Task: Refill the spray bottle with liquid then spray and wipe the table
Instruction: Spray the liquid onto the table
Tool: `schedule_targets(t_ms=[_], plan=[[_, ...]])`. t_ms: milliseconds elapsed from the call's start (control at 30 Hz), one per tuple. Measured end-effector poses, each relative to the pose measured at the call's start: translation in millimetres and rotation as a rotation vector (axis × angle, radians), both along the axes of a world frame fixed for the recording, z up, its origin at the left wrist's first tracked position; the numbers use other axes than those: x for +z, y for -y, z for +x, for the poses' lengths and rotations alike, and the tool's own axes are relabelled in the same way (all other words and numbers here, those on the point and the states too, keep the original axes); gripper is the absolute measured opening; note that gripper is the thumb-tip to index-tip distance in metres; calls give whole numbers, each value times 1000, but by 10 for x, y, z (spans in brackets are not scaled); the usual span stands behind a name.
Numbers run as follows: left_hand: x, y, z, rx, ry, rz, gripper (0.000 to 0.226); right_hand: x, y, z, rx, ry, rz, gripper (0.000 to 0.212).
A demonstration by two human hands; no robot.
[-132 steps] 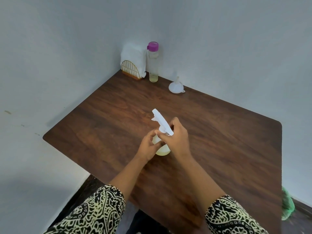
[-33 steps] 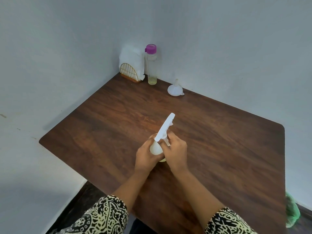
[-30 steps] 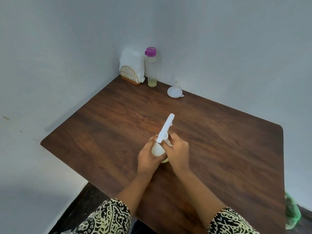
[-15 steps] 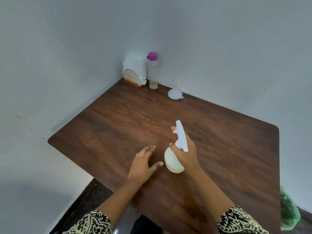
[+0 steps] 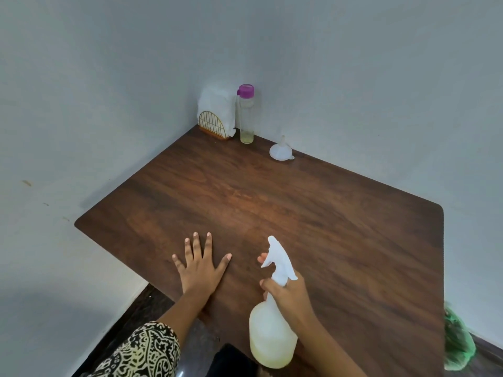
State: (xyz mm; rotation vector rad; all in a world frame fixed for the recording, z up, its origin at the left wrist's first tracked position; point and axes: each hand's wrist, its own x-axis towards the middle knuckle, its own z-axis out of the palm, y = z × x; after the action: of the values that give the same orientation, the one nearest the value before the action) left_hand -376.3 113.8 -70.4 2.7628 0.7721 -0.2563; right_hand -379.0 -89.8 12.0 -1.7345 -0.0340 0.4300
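My right hand (image 5: 290,297) grips the neck of a white spray bottle (image 5: 272,333) holding pale yellow liquid, lifted above the near edge of the brown wooden table (image 5: 340,227). A finger lies on the trigger and the nozzle points away from me over the tabletop. My left hand (image 5: 200,268) rests flat on the table with fingers spread, to the left of the bottle. A tall clear bottle (image 5: 246,115) with a purple cap and a little yellow liquid stands in the far corner. A white funnel (image 5: 281,151) lies upside down to its right.
A gold wire holder with white napkins (image 5: 216,112) stands in the far corner beside the tall bottle. Walls close off the table's left and far sides. A green bag (image 5: 457,341) sits on the floor off the table's right edge.
Both hands were turning the spray head onto the bottle. Since then my left hand let go and went flat on the table, and my right hand lifted the bottle toward me.
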Motion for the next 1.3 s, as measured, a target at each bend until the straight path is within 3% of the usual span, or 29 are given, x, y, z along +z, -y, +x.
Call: schedule_targets(t_ms=[167,333,467,667,900,1067,1200,1300], plan=[[-16,5,-9,-3,10,23,82,9,-22,62,-64,-43,-3,28],[-28,-6,-9,-10,12,27,82,-120,-80,155,-144,-110,-164,6],[-15,-6,-16,-13,20,9,82,-192,-104,207,-197,-145,-240,17],[-20,-19,-28,-16,21,-1,83,-129,-38,198,-103,-159,-268,20],[-14,-30,-30,-24,7,16,94,-82,48,260,-74,-116,-267,6],[-27,-28,-31,-23,9,17,92,-105,52,301,-87,-104,-377,21],[-20,-19,-36,-26,1,18,84,-136,51,296,-109,-103,-303,4],[-15,-23,-46,-18,9,3,83,-63,46,260,-96,-92,-251,12]])
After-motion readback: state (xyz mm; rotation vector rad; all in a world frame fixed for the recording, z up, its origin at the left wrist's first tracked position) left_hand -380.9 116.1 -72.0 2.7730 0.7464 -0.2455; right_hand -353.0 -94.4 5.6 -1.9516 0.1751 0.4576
